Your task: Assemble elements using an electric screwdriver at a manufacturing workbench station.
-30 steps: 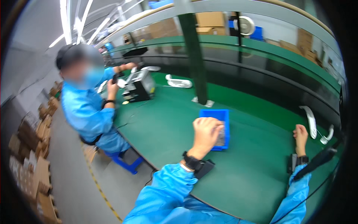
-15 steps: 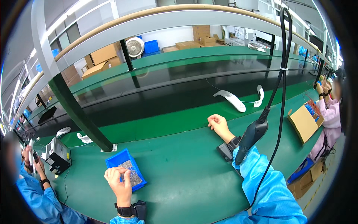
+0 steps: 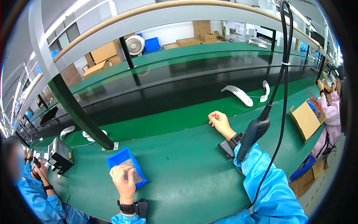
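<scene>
My left hand (image 3: 123,183) hovers at the near edge of a small blue bin (image 3: 112,161) of tiny grey metal parts (image 3: 137,176), possibly screws. Its fingers are curled toward the thumb; whatever may lie in them is hidden. My right hand (image 3: 220,122) lies loosely closed on the green bench near the belt's edge, and nothing shows in it. A dark electric screwdriver (image 3: 254,135) hangs on its cable in front of my right forearm. Beyond that hand, two curved white plastic pieces (image 3: 238,95) (image 3: 265,91), joined by a thin wire, lie on the green strip.
A dark green post (image 3: 80,112) rises behind the bin. At left stand a black box-shaped device (image 3: 60,155) and a co-worker in blue (image 3: 37,198). An open carton (image 3: 306,120) sits at right beside a person in pink. More white pieces (image 3: 67,131) lie far left.
The white pieces beyond my hands have shifted to the right. My left hand has moved slightly right over the bin. The co-worker's hands at left have changed position; my right hand stays nearly still.
</scene>
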`<control>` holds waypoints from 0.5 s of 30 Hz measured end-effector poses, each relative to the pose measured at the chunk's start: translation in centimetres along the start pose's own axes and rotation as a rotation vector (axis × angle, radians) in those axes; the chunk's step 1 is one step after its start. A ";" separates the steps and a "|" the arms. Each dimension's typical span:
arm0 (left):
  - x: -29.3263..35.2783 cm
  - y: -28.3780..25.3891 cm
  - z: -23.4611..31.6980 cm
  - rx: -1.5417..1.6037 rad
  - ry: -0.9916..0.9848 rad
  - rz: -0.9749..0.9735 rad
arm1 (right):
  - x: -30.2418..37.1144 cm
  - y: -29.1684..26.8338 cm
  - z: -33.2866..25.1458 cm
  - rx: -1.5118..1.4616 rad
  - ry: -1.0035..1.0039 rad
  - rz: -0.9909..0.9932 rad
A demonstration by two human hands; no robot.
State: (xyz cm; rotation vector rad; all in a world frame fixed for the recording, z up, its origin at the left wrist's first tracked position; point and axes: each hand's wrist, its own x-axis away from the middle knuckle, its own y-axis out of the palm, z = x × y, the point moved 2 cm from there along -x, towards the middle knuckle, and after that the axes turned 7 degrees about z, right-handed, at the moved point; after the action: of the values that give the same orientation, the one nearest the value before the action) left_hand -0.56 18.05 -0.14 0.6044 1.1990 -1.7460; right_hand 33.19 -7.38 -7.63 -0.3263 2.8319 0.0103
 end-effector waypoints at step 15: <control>0.3 0.4 0.0 0.028 -0.004 -0.050 | -0.1 -0.2 0.2 0.050 0.018 -0.017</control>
State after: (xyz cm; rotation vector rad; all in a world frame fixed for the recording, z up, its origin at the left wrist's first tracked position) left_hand -0.33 17.88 -0.51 0.5922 1.1977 -1.8080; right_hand 33.39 -7.50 -7.77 -0.3407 2.8415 -0.0668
